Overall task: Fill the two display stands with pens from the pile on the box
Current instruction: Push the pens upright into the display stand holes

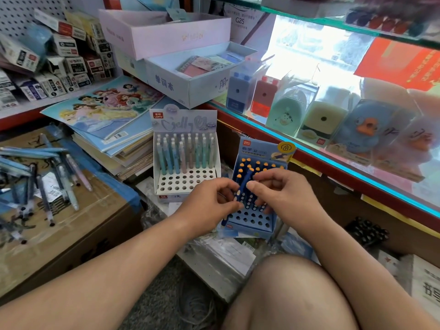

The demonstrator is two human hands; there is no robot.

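A blue display stand sits on the floor ahead of me, its back rows filled with dark blue pens with orange tops. Both my hands hover over it. My left hand and my right hand pinch the same dark blue pen, which stands tilted over the stand's middle rows. To the left stands a white display stand with several pastel pens in its back rows and empty holes in front. A pile of loose pens lies on the cardboard box at the left.
A stack of princess colouring books lies behind the white stand. A glass shelf with boxed sharpeners runs along the right. Plastic-wrapped packs cover the floor near my knee. Small pen boxes fill the left shelf.
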